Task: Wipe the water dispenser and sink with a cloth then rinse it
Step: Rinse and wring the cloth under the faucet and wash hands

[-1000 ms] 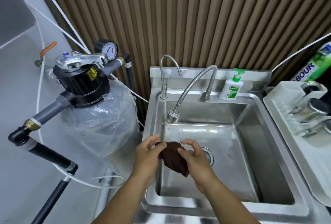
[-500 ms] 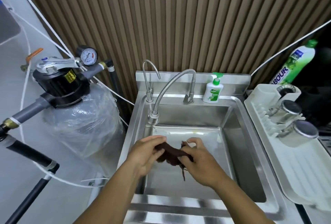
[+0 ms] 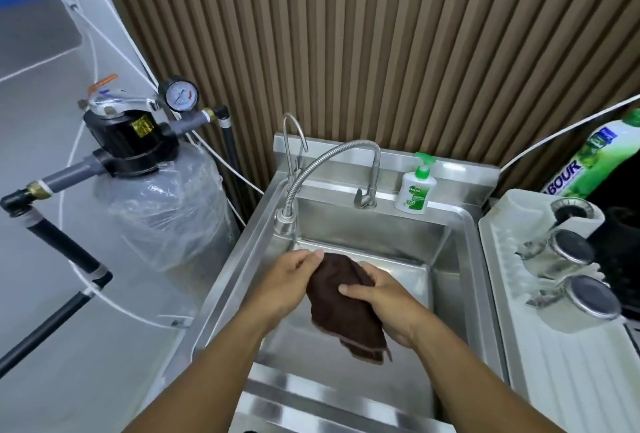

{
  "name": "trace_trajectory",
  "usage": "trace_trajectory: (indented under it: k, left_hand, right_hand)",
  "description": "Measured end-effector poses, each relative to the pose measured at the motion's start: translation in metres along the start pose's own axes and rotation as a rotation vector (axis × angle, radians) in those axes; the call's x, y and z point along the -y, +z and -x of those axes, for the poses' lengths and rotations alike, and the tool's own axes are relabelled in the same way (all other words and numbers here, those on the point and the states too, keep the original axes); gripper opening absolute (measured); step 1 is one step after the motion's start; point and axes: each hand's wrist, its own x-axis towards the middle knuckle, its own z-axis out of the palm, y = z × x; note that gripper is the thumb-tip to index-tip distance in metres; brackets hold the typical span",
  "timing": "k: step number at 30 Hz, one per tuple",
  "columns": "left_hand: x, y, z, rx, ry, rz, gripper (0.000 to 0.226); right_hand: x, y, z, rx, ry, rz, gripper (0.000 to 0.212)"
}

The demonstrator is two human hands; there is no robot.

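A dark brown cloth (image 3: 346, 315) is held between both hands in the lower centre of the frame, above the basin of a steel sink (image 3: 374, 228). The left hand (image 3: 291, 283) has its fingers curled over the cloth's upper left edge and pinches it there. The right hand (image 3: 384, 304) grips the cloth's right side, with the thumb laid across the front and the other fingers wrapped behind. The cloth bunches at the top between the hands, and its loose lower corner hangs toward the bottom of the frame, apart from the sink floor.

Just above the hands, a flexible ribbed faucet (image 3: 311, 169) arches from the sink's back ledge, and its nozzle points down at the basin's upper left corner. A thin curved tap (image 3: 294, 131) stands upright behind it. A white soap bottle (image 3: 415, 187) with a green pump stands on the ledge to the right of the faucet's base.

At the left of the frame, a grey tank (image 3: 162, 211) wrapped in clear plastic stands beside the sink. It is topped by a black valve (image 3: 128, 135), with a round gauge (image 3: 181, 97) just to the upper right of that. At the right edge, a white dish rack (image 3: 568, 380) sits touching the sink's side and holds steel cups (image 3: 571, 251) lying tilted. A green bottle (image 3: 595, 162) leans above the rack. A brown slatted wall (image 3: 381, 34) fills the top of the frame.
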Motion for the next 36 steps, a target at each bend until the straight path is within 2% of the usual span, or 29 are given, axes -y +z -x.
trace_trajectory:
  k: [5,6,8,9,10,12,13,15,17,18,21,26,31,34,36]
  left_hand:
    - [0.013,-0.005,-0.019,-0.027,-0.05,0.016,0.055]
    - [0.014,-0.009,-0.023,-0.069,-0.055,0.018,0.054]
    - [0.016,-0.022,-0.035,-0.257,-0.031,-0.029,0.041]
    - [0.013,-0.03,-0.041,-0.353,0.002,-0.055,0.042]
    - [0.01,-0.039,-0.051,-0.399,0.043,-0.096,0.053]
    - [0.005,-0.057,-0.073,-0.346,0.132,-0.174,0.077]
    - [0.003,-0.063,-0.083,-0.285,0.155,-0.214,0.077]
    - [0.0,-0.069,-0.1,-0.168,0.179,-0.259,0.056]
    - [-0.001,-0.069,-0.106,-0.127,0.187,-0.321,0.014]
    - [0.002,-0.069,-0.11,-0.125,0.205,-0.358,0.014]
    - [0.015,-0.068,-0.115,-0.143,0.219,-0.407,0.035]
    - [0.016,-0.043,-0.096,-0.051,0.269,-0.393,0.036]
    - [0.0,0.004,-0.073,0.017,0.407,-0.452,0.038]
    - [-0.012,0.019,-0.065,0.115,0.401,-0.365,0.026]
    - [-0.01,0.014,-0.069,0.134,0.287,-0.187,0.034]
  right_hand:
    - [-0.006,0.001,-0.015,0.058,0.102,-0.191,0.035]
    - [-0.009,0.001,-0.018,0.043,0.114,-0.225,0.035]
    - [-0.015,0.001,-0.023,0.002,0.145,-0.287,0.035]
    - [-0.019,0.0,-0.025,-0.01,0.158,-0.314,0.036]
    - [-0.022,0.0,-0.028,-0.017,0.171,-0.336,0.037]
    - [-0.029,0.002,-0.033,-0.037,0.2,-0.387,0.037]
    - [-0.033,0.002,-0.036,-0.053,0.213,-0.413,0.038]
    - [-0.041,0.006,-0.041,-0.106,0.237,-0.458,0.042]
    - [-0.05,0.009,-0.045,-0.159,0.26,-0.478,0.044]
    - [-0.053,0.01,-0.046,-0.191,0.266,-0.476,0.044]
    - [-0.061,0.006,-0.047,-0.242,0.299,-0.458,0.041]
    - [-0.075,-0.005,-0.045,-0.324,0.321,-0.488,0.047]
    - [-0.08,-0.007,-0.045,-0.338,0.331,-0.562,0.06]
    - [-0.082,-0.006,-0.049,-0.297,0.314,-0.629,0.066]
    - [-0.082,-0.006,-0.051,-0.269,0.313,-0.668,0.064]
